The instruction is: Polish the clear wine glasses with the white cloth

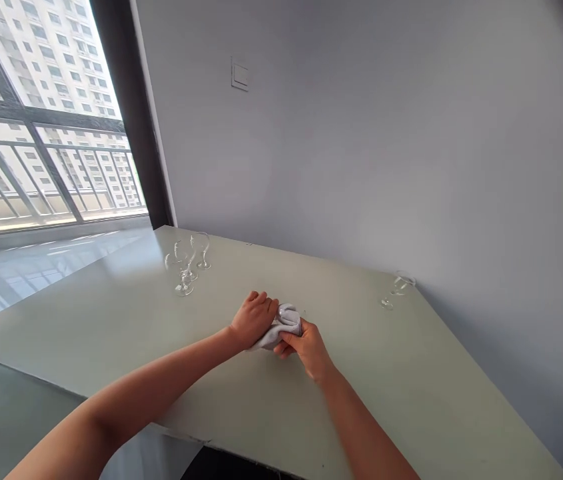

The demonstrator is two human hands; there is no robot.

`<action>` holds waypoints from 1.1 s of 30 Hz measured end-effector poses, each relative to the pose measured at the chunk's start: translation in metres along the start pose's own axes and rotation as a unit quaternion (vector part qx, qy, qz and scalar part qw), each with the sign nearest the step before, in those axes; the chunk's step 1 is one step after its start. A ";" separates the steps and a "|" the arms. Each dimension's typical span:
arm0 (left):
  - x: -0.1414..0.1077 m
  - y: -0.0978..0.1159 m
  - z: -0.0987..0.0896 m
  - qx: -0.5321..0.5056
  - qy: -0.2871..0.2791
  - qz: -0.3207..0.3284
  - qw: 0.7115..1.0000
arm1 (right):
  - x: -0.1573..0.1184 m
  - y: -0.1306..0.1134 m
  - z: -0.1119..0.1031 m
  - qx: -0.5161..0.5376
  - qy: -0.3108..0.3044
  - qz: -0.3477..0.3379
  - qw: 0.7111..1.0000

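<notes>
A light grey-white cloth [288, 319] is bunched between my two hands above the middle of the table. My left hand [254, 320] is closed at its left side, knuckles up. From the right, my right hand [310, 345] grips the cloth, with the thumb over its lower fold and the fingers curled below. A clear, glassy glint shows in the folds near the left fingers; the cloth and hands hide most of whatever is there, so I cannot tell its full shape.
Several clear stemmed glasses [184, 288] stand upright in a group at the table's back left. Another stemmed glass [399, 285] stands near the far right edge by the wall. The pale table [171, 360] meets the grey wall [386, 147]; a large window [51, 120] is at the left.
</notes>
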State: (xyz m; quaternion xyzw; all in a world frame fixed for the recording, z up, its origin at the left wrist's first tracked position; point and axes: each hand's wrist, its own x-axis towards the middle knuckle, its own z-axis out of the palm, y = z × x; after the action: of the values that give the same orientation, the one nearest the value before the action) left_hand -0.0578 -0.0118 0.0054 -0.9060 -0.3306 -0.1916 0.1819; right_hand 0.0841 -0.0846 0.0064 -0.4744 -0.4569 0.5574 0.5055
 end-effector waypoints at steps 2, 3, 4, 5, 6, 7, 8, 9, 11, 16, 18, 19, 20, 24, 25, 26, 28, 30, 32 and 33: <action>0.000 -0.003 -0.006 0.018 0.032 0.019 0.999 | 0.002 0.002 0.000 0.049 0.031 0.004 0.998; -0.001 -0.006 -0.009 0.021 0.043 0.034 0.998 | 0.003 0.002 -0.001 0.082 0.034 0.008 0.996; -0.002 -0.008 -0.012 0.020 0.047 0.051 0.997 | 0.004 0.002 -0.003 0.117 0.028 0.015 0.993; -0.004 -0.011 -0.014 0.014 0.044 0.072 0.996 | 0.005 0.002 -0.006 0.148 0.017 0.022 0.989; -0.006 -0.014 -0.015 0.003 0.035 0.091 0.995 | 0.006 0.001 -0.008 0.170 0.007 0.029 0.985; -0.007 -0.017 -0.017 -0.013 0.023 0.108 0.994 | 0.006 0.000 -0.011 0.180 -0.004 0.034 0.983; -0.008 -0.019 -0.019 -0.034 0.008 0.116 0.993 | 0.005 -0.001 -0.013 0.179 -0.014 0.036 0.983; -0.008 -0.021 -0.021 -0.062 -0.007 0.115 0.991 | 0.004 -0.002 -0.014 0.168 -0.025 0.034 0.985; -0.007 -0.025 -0.027 -0.139 -0.044 0.082 0.986 | 0.001 -0.006 -0.015 0.125 -0.050 0.015 0.991; -0.003 -0.037 -0.052 -0.435 -0.268 -0.082 0.856 | -0.016 -0.024 -0.015 -0.042 -0.159 -0.030 0.986; -0.003 -0.041 -0.060 -0.523 -0.392 -0.077 0.753 | -0.021 -0.029 -0.016 -0.068 -0.201 -0.024 0.977; -0.004 -0.042 -0.062 -0.540 -0.430 -0.065 0.721 | -0.021 -0.029 -0.015 -0.071 -0.209 -0.023 0.975; -0.005 -0.042 -0.063 -0.535 -0.436 -0.056 0.722 | -0.021 -0.029 -0.015 -0.068 -0.205 -0.025 0.976; -0.014 -0.032 -0.056 -0.326 -0.204 -0.035 0.922 | -0.011 -0.018 -0.013 0.007 -0.112 -0.037 0.993; -0.016 -0.029 -0.054 -0.261 -0.141 -0.020 0.955 | -0.009 -0.015 -0.012 0.041 -0.088 -0.036 0.995; -0.017 -0.027 -0.052 -0.214 -0.102 -0.004 0.972 | -0.007 -0.013 -0.012 0.071 -0.074 -0.034 0.994; -0.018 -0.027 -0.052 -0.186 -0.089 0.017 0.978 | -0.007 -0.012 -0.011 0.090 -0.080 -0.034 0.992; -0.018 -0.031 -0.056 -0.234 -0.118 -0.007 0.965 | -0.011 -0.015 -0.009 0.047 -0.125 -0.039 0.990; -0.017 -0.038 -0.062 -0.349 -0.194 -0.049 0.915 | -0.017 -0.021 -0.007 -0.021 -0.170 -0.050 0.984; -0.017 -0.043 -0.065 -0.418 -0.246 -0.064 0.872 | -0.020 -0.024 -0.006 -0.059 -0.183 -0.064 0.979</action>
State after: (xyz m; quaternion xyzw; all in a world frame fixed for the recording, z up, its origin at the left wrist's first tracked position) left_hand -0.1135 -0.0198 0.0622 -0.8925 -0.3108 -0.0933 -0.3133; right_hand 0.0937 -0.1026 0.0302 -0.3628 -0.6032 0.5733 0.4194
